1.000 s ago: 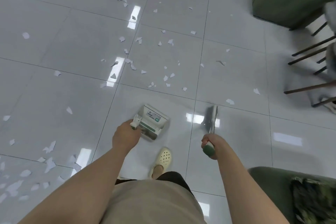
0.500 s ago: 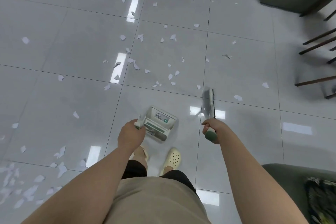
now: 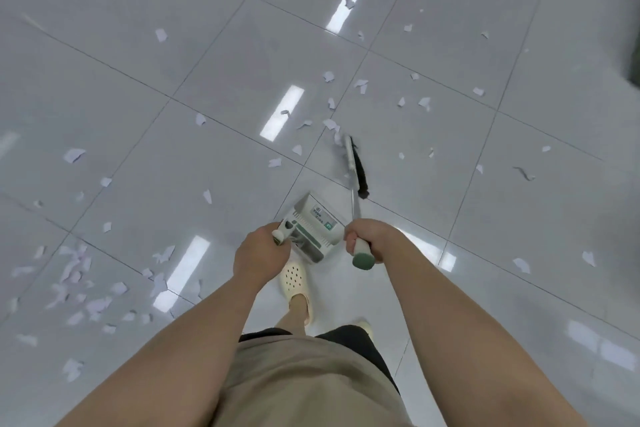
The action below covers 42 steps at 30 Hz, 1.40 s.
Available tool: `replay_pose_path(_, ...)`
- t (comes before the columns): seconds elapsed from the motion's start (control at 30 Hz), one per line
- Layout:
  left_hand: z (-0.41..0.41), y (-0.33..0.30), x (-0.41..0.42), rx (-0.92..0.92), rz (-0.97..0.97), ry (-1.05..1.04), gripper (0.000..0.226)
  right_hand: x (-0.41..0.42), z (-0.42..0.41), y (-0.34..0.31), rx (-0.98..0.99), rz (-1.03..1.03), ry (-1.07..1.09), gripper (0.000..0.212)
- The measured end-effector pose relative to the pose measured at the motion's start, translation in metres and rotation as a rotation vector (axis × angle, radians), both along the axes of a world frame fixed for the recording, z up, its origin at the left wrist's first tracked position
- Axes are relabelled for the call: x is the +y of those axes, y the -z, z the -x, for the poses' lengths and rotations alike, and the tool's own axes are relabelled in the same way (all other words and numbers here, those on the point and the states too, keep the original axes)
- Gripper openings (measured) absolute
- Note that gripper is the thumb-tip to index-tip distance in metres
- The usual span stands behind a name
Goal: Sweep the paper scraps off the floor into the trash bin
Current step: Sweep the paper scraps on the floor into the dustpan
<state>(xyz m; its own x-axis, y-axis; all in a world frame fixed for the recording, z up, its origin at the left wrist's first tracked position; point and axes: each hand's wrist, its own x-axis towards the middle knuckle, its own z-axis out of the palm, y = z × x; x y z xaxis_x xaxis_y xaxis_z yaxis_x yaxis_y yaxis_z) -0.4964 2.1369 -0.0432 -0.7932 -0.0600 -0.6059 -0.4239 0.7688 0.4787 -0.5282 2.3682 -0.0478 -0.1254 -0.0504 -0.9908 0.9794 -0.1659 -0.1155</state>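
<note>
two hands gripping: left (image 3: 258,255) dustpan (image 3: 311,230), right (image 3: 369,237) broom (image 3: 356,166), head pointing away

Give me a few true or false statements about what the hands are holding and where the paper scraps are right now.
1. The right hand grips the broom handle. True.
2. The left hand is empty. False: it holds the dustpan by its handle.
3. Paper scraps lie scattered on the tiled floor. True.
4. The broom head is inside the dustpan. False: it rests on the floor beyond the dustpan.
5. A trash bin stands beside the dustpan. False: no bin is in view.
</note>
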Motion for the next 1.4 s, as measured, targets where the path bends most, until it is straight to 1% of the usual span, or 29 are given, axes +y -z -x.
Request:
replay_pose_path(0.03,0.005,0.001,-0.004,0.008,-0.026,-0.066,0.025,-0.004,0.016,-0.002,-0.01,0.08,0.039,0.014)
replay_pose_path(0.1,0.015,0.002,-0.008,0.027,-0.08,-0.18,0.028,0.0,0.046,-0.005,-0.023,0.236,0.158,0.024)
replay_pose_path(0.17,0.025,0.0,-0.008,0.045,-0.117,-0.277,0.028,0.01,0.067,-0.015,-0.003,0.375,0.268,0.027)
replay_pose_path(0.23,0.032,-0.001,-0.007,0.052,-0.127,-0.333,0.029,0.014,0.077,-0.027,0.029,0.466,0.283,0.027)
replay_pose_path(0.27,0.035,-0.001,-0.006,0.053,-0.123,-0.339,0.028,0.014,0.078,-0.032,0.043,0.473,0.261,0.027)
replay_pose_path(0.37,0.04,-0.003,0.006,0.055,-0.097,-0.308,0.024,0.024,0.071,-0.04,0.067,0.38,0.19,0.024)
replay_pose_path(0.43,0.045,-0.008,0.023,0.06,-0.094,-0.274,0.027,0.047,0.06,-0.041,0.082,0.306,0.194,0.022)
replay_pose_path(0.5,0.048,-0.012,0.045,0.07,-0.103,-0.258,0.031,0.075,0.044,-0.043,0.085,0.234,0.259,0.023)
replay_pose_path(0.53,0.048,-0.013,0.058,0.079,-0.108,-0.246,0.029,0.089,0.036,-0.045,0.089,0.187,0.305,0.024)
replay_pose_path(0.63,0.042,-0.013,0.105,0.104,-0.123,-0.19,0.008,0.124,0.01,-0.052,0.148,-0.008,0.401,0.023)
replay_pose_path(0.73,0.034,-0.012,0.16,0.129,-0.118,-0.137,0.012,0.169,-0.018,-0.056,0.179,-0.175,0.483,0.014)
replay_pose_path(0.93,0.017,-0.013,0.261,0.163,-0.114,0.048,0.005,0.295,-0.095,-0.045,0.112,-0.384,0.682,0.008)
replay_pose_path(1.03,0.005,-0.012,0.304,0.141,-0.088,0.181,0.007,0.359,-0.143,-0.038,0.049,-0.442,0.719,0.007)
replay_pose_path(1.1,0.0,-0.011,0.33,0.128,-0.064,0.261,0.011,0.396,-0.171,-0.034,0.005,-0.481,0.714,0.008)
replay_pose_path(1.2,-0.005,-0.009,0.36,0.112,-0.048,0.343,0.01,0.446,-0.201,-0.025,-0.051,-0.515,0.692,0.006)
replay_pose_path(1.23,-0.007,-0.008,0.367,0.111,-0.042,0.365,0.009,0.462,-0.21,-0.02,-0.07,-0.524,0.692,0.008)
replay_pose_path(1.27,-0.009,-0.006,0.373,0.111,-0.034,0.383,0.008,0.476,-0.218,-0.016,-0.093,-0.531,0.688,0.015)
replay_pose_path(1.3,-0.012,-0.006,0.378,0.115,-0.03,0.398,0.008,0.49,-0.225,-0.01,-0.115,-0.533,0.662,0.022)
replay_pose_path(1.33,-0.014,-0.006,0.38,0.123,-0.028,0.412,0.007,0.502,-0.23,-0.006,-0.132,-0.536,0.641,0.023)
replay_pose_path(1.4,-0.018,-0.007,0.383,0.131,-0.021,0.432,0.006,0.518,-0.234,0.001,-0.13,-0.529,0.526,0.013)
